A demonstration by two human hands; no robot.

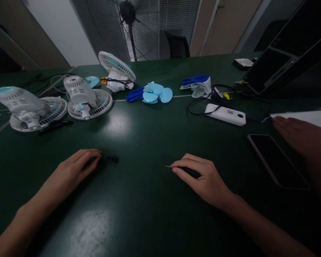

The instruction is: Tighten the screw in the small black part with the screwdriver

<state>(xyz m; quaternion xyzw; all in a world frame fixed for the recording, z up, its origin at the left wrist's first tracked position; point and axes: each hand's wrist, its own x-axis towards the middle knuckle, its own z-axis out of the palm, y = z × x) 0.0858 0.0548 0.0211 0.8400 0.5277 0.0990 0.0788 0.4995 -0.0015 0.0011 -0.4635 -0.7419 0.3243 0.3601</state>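
My left hand rests low over the green table, its thumb and fingertips pinched together at the near end of a small black part. The part's exact kind is too dark to make out. In my right hand is a screwdriver with a black handle, lying between thumb and fingers. Its thin metal shaft points left, toward the black part, with bare tabletop between the two.
Fan bodies with white grilles stand at the back left. Behind lie light-blue fan blades and blue-and-white gloves. On the right are a white power bank with cable, a phone and another person's hand.
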